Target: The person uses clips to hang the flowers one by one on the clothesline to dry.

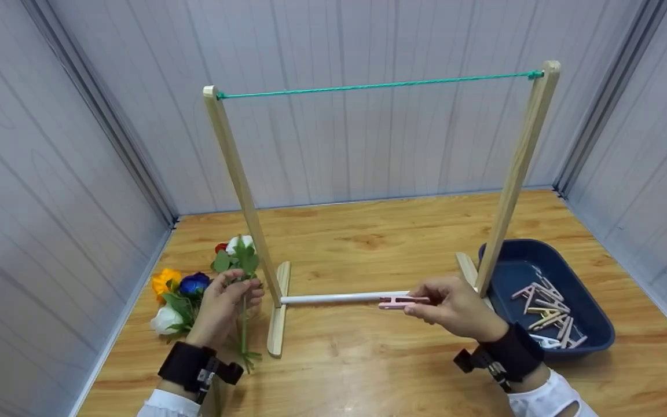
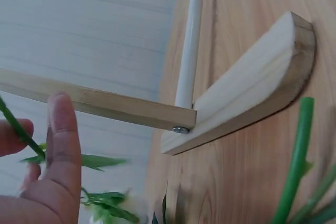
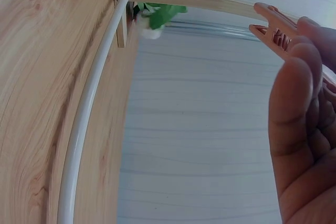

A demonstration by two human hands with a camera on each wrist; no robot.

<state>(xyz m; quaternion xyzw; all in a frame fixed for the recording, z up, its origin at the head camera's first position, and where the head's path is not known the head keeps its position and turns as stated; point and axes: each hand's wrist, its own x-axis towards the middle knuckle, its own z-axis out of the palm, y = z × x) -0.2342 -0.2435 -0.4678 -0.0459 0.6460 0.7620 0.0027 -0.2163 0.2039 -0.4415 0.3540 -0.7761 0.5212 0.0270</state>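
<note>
My left hand [image 1: 226,301] pinches the green stem [image 1: 245,324] of an artificial flower between thumb and fingers. Leaves [image 1: 245,260] spread above that hand, with a white rose [image 1: 239,243] behind them; whether this bloom belongs to the held stem, I cannot tell. Beside the left wrist lie an orange flower [image 1: 167,281], a blue rose [image 1: 194,284] and another white rose [image 1: 165,320]. In my right hand [image 1: 455,304] a pink clothespin [image 1: 400,303] is gripped near its end, its tip pointing left. The right wrist view shows the same clothespin [image 3: 273,27] between thumb and fingers.
A wooden frame with left post [image 1: 241,191] and right post [image 1: 519,174] carries a green string [image 1: 380,86] across its top. Its white bar [image 1: 339,298] runs low between the feet. On the right, a dark blue basin [image 1: 591,301] holds several clothespins [image 1: 550,313].
</note>
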